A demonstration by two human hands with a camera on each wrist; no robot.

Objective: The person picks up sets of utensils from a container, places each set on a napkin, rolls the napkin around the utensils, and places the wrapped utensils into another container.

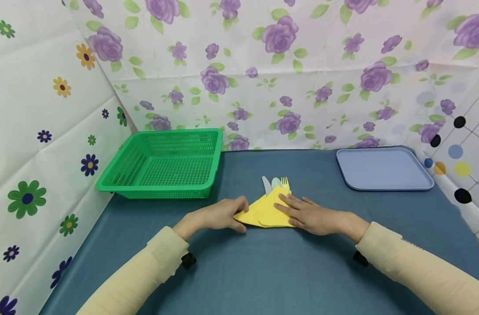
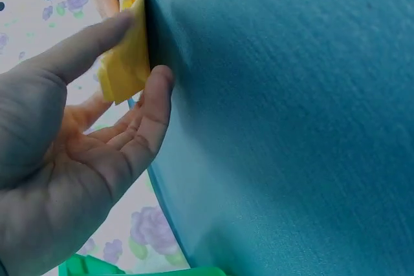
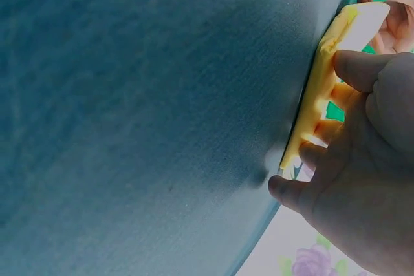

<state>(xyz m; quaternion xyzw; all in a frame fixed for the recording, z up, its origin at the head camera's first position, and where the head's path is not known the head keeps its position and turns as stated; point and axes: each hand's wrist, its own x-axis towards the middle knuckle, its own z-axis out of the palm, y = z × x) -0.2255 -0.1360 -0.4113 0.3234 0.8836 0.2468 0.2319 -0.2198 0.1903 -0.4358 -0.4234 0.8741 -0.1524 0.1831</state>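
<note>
A yellow napkin lies folded on the blue-covered table. From its upper end stick out a pale knife, a pale spoon and a yellow fork. My left hand is at the napkin's left corner. In the left wrist view its thumb and fingers stand apart around the napkin corner, the thumb overlapping it. My right hand lies spread over the napkin's right side, fingertips pressing on it. The right wrist view shows its fingers along the top of the napkin.
A green plastic basket stands at the back left. At the back right lies a blue-grey tray. Flowered sheets hang behind the table and on its left, with a dotted one on the right.
</note>
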